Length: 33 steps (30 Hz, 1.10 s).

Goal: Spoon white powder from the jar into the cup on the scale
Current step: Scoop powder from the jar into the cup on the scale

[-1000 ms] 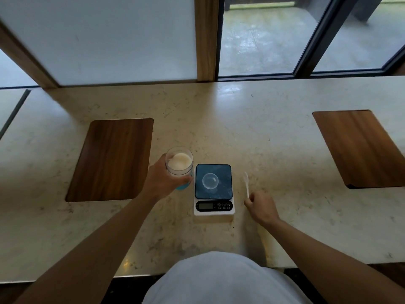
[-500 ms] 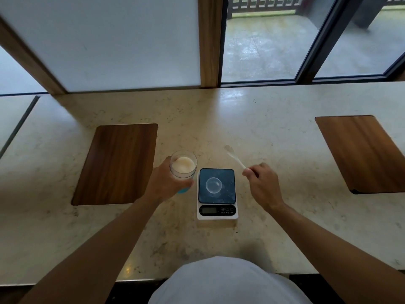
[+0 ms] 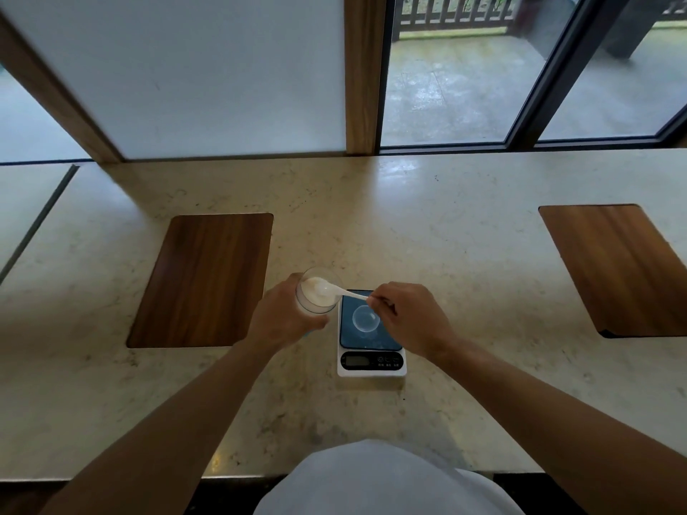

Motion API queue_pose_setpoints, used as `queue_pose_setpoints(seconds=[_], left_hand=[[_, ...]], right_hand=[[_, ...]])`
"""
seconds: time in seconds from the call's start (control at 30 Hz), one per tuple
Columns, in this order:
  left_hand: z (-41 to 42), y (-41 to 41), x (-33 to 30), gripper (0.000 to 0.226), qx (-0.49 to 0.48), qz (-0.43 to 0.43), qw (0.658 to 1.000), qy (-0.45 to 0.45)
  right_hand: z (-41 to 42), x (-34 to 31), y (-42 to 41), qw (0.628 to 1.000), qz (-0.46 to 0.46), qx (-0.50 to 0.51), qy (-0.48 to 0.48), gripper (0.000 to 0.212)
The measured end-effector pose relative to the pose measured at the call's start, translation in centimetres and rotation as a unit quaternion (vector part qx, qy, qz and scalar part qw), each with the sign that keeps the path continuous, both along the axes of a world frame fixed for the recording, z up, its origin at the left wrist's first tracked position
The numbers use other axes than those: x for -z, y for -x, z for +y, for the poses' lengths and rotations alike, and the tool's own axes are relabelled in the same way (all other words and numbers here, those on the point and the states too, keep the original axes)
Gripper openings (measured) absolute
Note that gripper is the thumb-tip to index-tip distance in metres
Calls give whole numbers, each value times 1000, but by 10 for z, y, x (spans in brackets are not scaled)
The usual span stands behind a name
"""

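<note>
White powder (image 3: 316, 291) is dipped into by a spoon (image 3: 344, 291) pinched in the right hand (image 3: 405, 321); the jar (image 3: 319, 295) is clasped by the left hand (image 3: 282, 321) beside the scale (image 3: 371, 362), where the cup (image 3: 365, 317) sits. Wooden insets (image 3: 202, 280) flank open counter (image 3: 446, 254).

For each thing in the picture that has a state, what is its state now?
jar: open, part full of white powder, held by left hand
spoon: bowl in the jar, held by right hand
cup: upright on the scale, looks empty
scale: display unreadable
</note>
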<state>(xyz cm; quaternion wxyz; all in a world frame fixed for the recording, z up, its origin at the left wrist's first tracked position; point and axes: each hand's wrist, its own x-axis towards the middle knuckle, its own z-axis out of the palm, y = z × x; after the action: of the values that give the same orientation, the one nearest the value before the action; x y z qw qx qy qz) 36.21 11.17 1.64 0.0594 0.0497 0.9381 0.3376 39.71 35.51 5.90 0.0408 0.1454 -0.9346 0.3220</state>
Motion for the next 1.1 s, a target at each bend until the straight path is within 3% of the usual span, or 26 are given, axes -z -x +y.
queue_pose_setpoints(seconds=[0.6,1.1], left_hand=[[0,-5,-4,87,42,36,998,23],[2,-8,-2,83,63,23,998,14]], right_hand=[[-26,-14,14,995,-36,-25,-92,30],[-33,6,24,987,-158,22,-21,32]])
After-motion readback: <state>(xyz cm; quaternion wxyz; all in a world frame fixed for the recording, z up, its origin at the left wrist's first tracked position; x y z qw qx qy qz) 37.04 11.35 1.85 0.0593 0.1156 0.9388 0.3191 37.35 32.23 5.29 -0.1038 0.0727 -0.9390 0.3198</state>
